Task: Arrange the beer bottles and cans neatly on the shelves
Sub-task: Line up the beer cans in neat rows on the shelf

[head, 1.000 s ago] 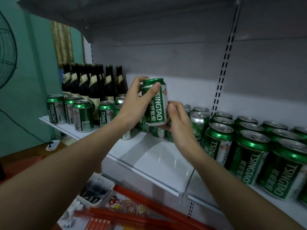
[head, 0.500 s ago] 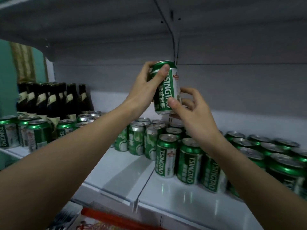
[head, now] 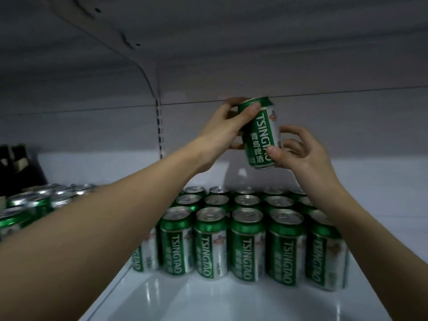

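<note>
Can (head: pixel 260 133) now farther right, left hand (head: pixel 222 133) and right hand (head: pixel 301 154) around it.

Our left grip (head: pixel 220 133) hides most fingers behind the can (head: pixel 261 135), whose small print we cannot read. Below the can, our left arm (head: pixel 104 228) covers the block's (head: pixel 247 239) left end. Far left of the can, the bottles (head: pixel 14 163) are dark and cut by the edge, and the side cans (head: pixel 30 205) blur.
</note>
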{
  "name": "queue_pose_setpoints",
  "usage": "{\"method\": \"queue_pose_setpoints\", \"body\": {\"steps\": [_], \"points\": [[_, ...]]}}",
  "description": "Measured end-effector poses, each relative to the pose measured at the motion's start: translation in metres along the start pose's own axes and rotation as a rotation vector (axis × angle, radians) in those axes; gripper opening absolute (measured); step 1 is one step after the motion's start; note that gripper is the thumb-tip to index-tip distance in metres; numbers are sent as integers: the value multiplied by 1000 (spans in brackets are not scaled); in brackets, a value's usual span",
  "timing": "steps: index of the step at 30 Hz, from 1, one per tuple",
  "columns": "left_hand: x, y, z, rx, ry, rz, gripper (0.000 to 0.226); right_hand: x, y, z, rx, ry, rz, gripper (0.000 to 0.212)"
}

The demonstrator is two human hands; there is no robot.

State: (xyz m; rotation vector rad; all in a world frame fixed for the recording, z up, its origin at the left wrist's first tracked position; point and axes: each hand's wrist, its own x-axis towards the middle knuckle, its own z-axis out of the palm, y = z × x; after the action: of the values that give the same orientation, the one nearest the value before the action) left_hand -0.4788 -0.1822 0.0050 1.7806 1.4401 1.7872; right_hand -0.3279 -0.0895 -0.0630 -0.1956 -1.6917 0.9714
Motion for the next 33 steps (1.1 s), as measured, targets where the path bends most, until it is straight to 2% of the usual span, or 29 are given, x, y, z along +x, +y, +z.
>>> {"method": "queue_pose_setpoints", "body": {"steps": [7,14,17,22,25,28,33], "points": [[39,-28,93,-30,-106,-37,54,0,42,-93,-147,123,-6,48],[52,-76,163,7,-249,-193,50,-8,75,-163,-433,6,305,51],[53,-94,171,170,-307,-180,29,-10,87,-173,-482,-69,455,49],[50,-106,171,467,-455,-150,26,-15,110,-168,-643,-207,585,43],[48,-112,173,585,-512,-171,37,-18,121,-159,-772,-329,570,31],[49,-115,174,583,-501,-188,44,-18,124,-157,-779,-340,559,33],[48,-118,173,565,-501,-171,43,-18,123,-156,-759,-343,563,37]]}}
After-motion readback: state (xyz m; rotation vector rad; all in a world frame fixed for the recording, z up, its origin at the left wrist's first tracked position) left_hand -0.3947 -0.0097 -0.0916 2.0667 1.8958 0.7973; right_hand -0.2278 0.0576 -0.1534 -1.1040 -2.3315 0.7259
